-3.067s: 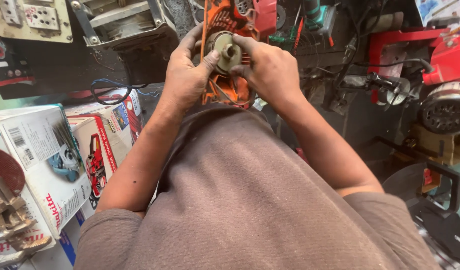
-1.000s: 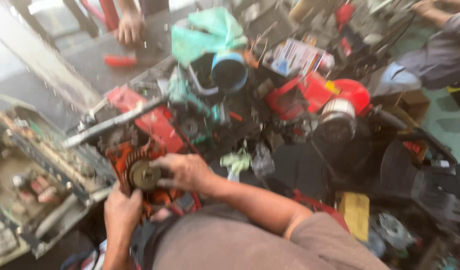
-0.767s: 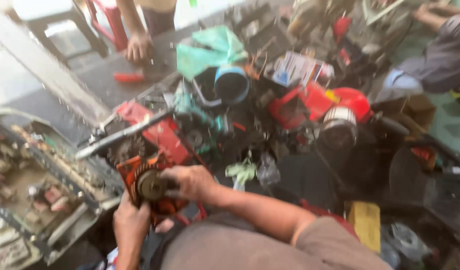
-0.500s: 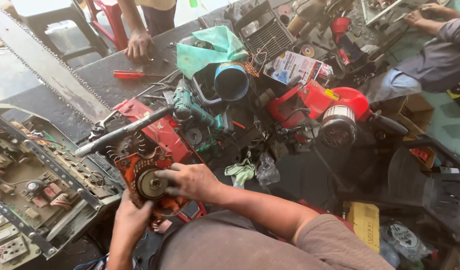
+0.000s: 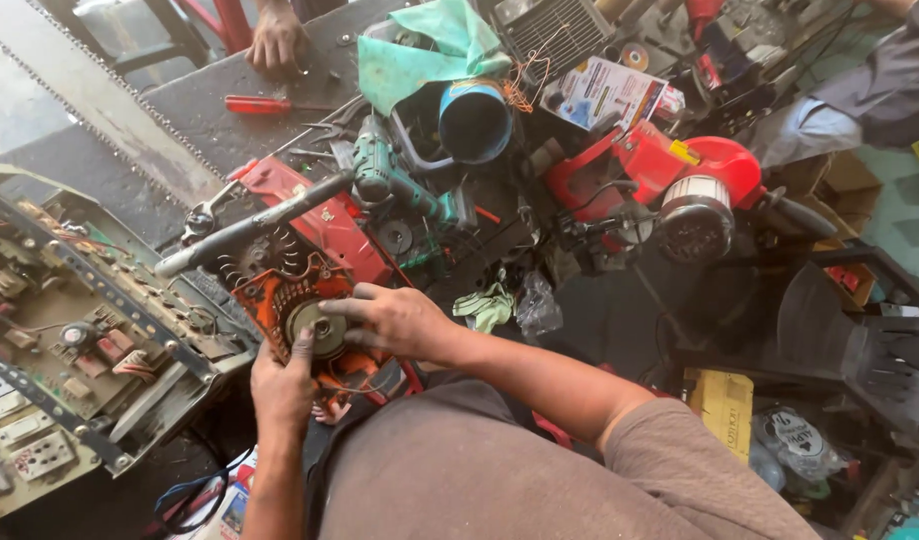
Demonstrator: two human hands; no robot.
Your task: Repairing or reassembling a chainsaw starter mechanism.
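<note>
The round metal pulley (image 5: 315,327) sits in the middle of the orange engine housing (image 5: 295,300), right under the person's fingers, at the bench edge just in front of their body. It looks like a small, stiff, fairly heavy disc, probably greasy, so I judge it best gripped by its rim with fingertips on opposite sides, not by its slick face. The housing is hard plastic with thin fins that could chip; it seems better steadied from below.

The right hand (image 5: 395,320) lies over the pulley's right side, fingers curled onto its rim. The left hand (image 5: 280,385) comes up from beneath, thumb pressed to the pulley's lower edge, fingers wrapped under the housing. Both are grasping, neither is loose.

I count one pulley, one housing and two hands on it. Just beyond the hands lies one long grey handlebar (image 5: 255,225). Farther out are one green power drill (image 5: 385,180), one blue tube (image 5: 475,120), one red screwdriver (image 5: 260,103) and one red motor unit (image 5: 695,195). Left of the left hand sits one open circuit chassis (image 5: 70,330). Another person's hand (image 5: 275,40) rests at the far edge.
</note>
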